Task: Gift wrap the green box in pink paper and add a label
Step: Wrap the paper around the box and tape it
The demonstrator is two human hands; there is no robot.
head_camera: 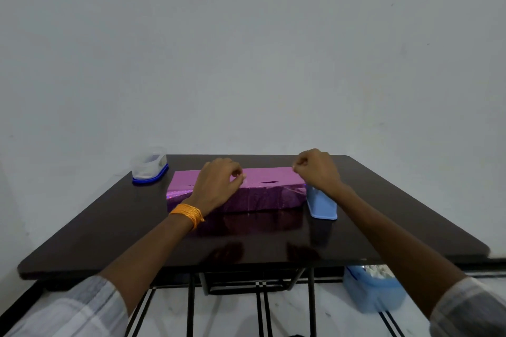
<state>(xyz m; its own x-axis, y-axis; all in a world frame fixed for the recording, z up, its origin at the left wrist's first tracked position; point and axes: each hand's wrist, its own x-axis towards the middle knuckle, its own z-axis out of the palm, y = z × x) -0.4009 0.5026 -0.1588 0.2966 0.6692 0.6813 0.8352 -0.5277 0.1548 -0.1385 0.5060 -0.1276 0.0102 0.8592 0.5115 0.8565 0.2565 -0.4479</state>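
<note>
Centre of frame, on a dark table [109,227], the pink-wrapped box [273,175] lies flat. Left hand [219,185] and right hand [317,171] hover above it, fingers curled, pinching what looks like clear tape [244,177]. The foil paper looks slick and easily creased; hold the box by its long edges

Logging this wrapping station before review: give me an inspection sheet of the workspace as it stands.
Surface: dark glossy table, reflective.
Job's things: box covered in pink paper, lying flat; label not seen.
Clutter: clear tub back left; light blue container beside box's right end.
Hands: left hand pinches a pale strip over the box; right hand curled, contents unclear.
Cables: nothing seen.
Surroundings: plain wall; blue bin on the floor.
</note>
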